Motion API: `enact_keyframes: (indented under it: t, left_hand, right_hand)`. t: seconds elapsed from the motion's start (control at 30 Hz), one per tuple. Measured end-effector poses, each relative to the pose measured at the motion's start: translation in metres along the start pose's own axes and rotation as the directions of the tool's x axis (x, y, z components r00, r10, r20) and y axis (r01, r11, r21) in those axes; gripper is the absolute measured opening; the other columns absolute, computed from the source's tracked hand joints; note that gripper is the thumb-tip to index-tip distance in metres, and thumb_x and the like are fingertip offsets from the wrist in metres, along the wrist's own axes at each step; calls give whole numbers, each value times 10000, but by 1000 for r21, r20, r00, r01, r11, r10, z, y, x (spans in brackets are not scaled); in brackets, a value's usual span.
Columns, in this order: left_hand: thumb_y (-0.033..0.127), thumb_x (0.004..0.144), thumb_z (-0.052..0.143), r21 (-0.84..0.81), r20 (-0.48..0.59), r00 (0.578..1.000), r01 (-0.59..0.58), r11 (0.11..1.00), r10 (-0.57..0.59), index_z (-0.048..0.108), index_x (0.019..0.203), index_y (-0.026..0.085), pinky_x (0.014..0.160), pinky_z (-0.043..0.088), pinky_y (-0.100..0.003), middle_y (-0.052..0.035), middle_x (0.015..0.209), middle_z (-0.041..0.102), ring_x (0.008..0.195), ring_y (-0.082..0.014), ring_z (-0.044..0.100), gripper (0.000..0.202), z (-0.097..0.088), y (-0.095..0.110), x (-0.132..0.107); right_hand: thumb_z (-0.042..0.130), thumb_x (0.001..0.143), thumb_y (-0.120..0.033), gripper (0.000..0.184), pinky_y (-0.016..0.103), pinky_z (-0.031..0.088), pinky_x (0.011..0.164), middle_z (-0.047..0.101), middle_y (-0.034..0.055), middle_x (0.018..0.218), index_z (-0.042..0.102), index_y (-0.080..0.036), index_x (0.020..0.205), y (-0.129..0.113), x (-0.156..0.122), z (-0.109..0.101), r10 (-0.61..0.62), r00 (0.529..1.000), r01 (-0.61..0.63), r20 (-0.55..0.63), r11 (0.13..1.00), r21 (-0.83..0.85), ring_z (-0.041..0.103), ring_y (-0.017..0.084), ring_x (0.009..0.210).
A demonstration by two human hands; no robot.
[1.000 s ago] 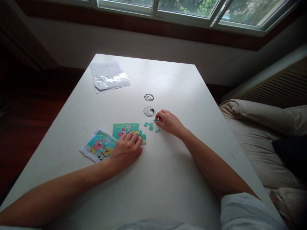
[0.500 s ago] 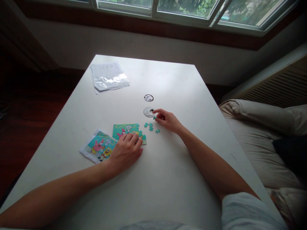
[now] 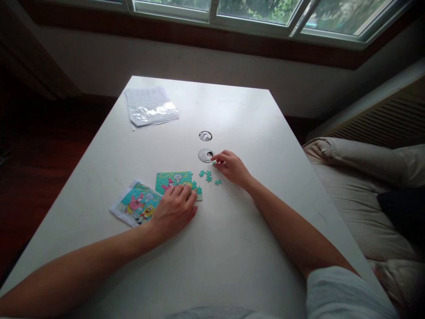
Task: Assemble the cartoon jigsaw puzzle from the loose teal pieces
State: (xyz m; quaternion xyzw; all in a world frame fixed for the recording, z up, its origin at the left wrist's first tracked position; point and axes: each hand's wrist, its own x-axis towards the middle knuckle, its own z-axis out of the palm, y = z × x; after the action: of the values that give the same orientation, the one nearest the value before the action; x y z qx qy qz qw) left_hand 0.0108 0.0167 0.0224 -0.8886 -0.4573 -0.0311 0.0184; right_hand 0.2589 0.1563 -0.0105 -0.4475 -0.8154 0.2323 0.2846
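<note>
A small, partly built cartoon jigsaw puzzle [image 3: 174, 179] lies on the white table [image 3: 212, 248]. My left hand [image 3: 174, 210] rests on its near edge with fingers curled and pressed down on it. To the right lie several loose teal pieces [image 3: 208, 176]. My right hand [image 3: 230, 167] hovers just right of them, fingertips pinched on a small teal puzzle piece [image 3: 214, 163]. A printed reference picture [image 3: 136, 204] of the same cartoon lies left of the puzzle, beside my left hand.
Two round cable-hole covers [image 3: 206, 154] sit in the table just beyond my right hand. A clear plastic bag with paper [image 3: 150, 106] lies at the far left. A cushioned seat [image 3: 365, 195] stands along the table's right side. Windows run across the top.
My right hand lifted a teal piece from the loose group and shifted slightly towards the round cover. My left hand stayed on the puzzle.
</note>
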Motion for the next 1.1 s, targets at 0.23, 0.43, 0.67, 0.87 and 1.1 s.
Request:
enact_keyframes:
  t: [0.23,0.43,0.67,0.87,1.1]
  left_hand:
    - [316,976,522,-5,-12,1000,-1,1000,1,621,1134,161,897,461,-441,-118,1083,597,1031,-291,545,242,1,0,0]
    - [316,977,519,-4,-8,1000,-3,1000,3,612,1157,155,900,459,-448,-126,1107,594,1042,-295,540,259,2,0,0]
    - [319,977,517,-4,-10,1000,2,1000,-2,611,1137,161,907,453,-443,-116,1094,591,1034,-292,541,243,2,0,0]
    - [297,970,523,-15,-19,1000,-4,1000,3,616,1109,159,887,458,-446,-118,1077,596,1026,-292,545,217,1,0,1]
    - [291,961,542,-29,-36,999,-9,1000,8,611,1136,155,888,455,-450,-125,1085,599,1031,-294,550,232,2,0,0]
  right_hand:
    - [611,939,-209,226,343,469,865,614,79,990,741,-268,1114,-18,-1,-18,-284,897,290,338,956,36,556,218,966]
    - [623,935,-203,190,335,448,871,618,76,967,743,-258,1071,-21,-2,-15,-276,875,317,398,947,-40,541,217,957]
    - [653,865,-147,103,316,431,834,653,65,954,666,-203,951,-30,-3,-14,-179,908,223,379,972,-75,551,209,939]
    - [623,868,-201,26,238,394,679,649,-12,799,627,-201,842,-47,-9,2,-38,957,-12,287,985,170,534,117,713]
    - [660,817,-235,56,222,363,619,614,-38,713,623,-195,802,-58,-12,16,83,963,-143,258,964,223,482,95,642]
